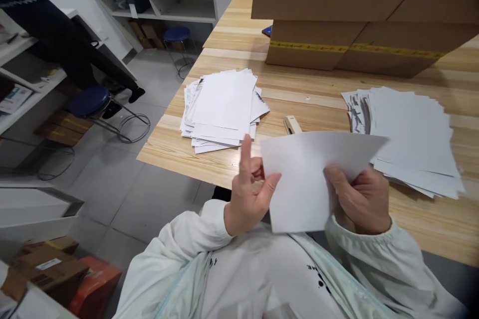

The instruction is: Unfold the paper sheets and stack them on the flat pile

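Note:
I hold a white sheet of paper (299, 189) up in front of my body, its plain face toward me. My right hand (361, 199) is closed on its right side, thumb pressed on the face. At the left edge is my left hand (249, 192), thumb over the paper, index finger stretched upward and the other fingers curled. Just beyond the sheet lies a small beige stapler (292, 124), partly hidden. A stack of papers (226, 104) rests ahead on the left, and a larger paper stack (411, 129) is on the right.
Large cardboard boxes (307, 42) are stacked at the back of the wooden table (179, 134). Blue stools (90, 100) stand on the grey floor to the left. A person in dark clothes (63, 35) is by the left shelves. Cartons (48, 269) sit at lower left.

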The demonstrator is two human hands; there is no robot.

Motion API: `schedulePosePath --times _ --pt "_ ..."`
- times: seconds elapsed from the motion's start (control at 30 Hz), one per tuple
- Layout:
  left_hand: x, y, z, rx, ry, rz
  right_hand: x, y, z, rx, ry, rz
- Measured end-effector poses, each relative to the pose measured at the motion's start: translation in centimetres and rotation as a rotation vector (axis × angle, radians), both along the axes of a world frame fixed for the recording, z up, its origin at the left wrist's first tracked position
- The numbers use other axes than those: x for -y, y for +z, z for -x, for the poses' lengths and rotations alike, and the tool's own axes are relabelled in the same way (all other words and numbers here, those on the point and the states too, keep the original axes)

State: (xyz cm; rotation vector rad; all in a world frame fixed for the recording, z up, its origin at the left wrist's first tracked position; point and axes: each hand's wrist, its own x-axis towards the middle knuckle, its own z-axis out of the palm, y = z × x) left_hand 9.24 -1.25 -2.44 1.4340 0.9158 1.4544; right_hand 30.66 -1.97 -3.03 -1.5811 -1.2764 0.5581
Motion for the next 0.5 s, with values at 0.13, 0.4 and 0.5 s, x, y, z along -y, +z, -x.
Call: schedulePosePath --times 0.13,0.4,0.5 --pt "0.6 -2.3 -1.8 -0.061 -0.385 0.476 1.2 -2.9 -3.9 -0.299 0.141 0.330" --pt "-1.1 -2.1 -5.3 0.020 -0.540 1.008 1.3 -5.1 -7.3 -0.332 -0.023 0.368" --pt "-1.8 -2.1 -6.0 0.007 -0.502 0.961 0.2 -5.5 -7.7 -0.313 -0.062 0.387"
